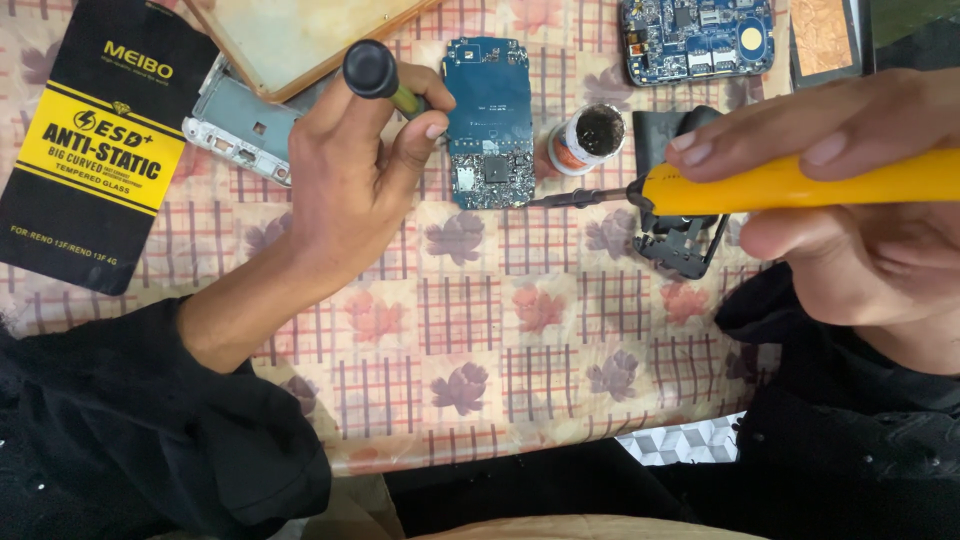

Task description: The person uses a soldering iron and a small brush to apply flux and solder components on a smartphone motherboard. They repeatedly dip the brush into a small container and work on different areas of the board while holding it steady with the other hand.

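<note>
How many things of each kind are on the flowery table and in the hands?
Blue circuit boards: 2
Hand tools: 2, a yellow soldering iron in the right hand and a black-capped tool in the left hand
Phone frames: 2
Small round pots: 1
Black and yellow packets: 1
Total: 8

Two bare hands belong to one person, seen from above. The left hand (350, 180) comes out of a loose black long sleeve (130, 430) that ends at the wrist, its cloth bunched and softly creased. The right hand (850, 220) shows short, plain, unpainted fingernails; its black sleeve (850, 400) has the same matte dark fabric.
</note>
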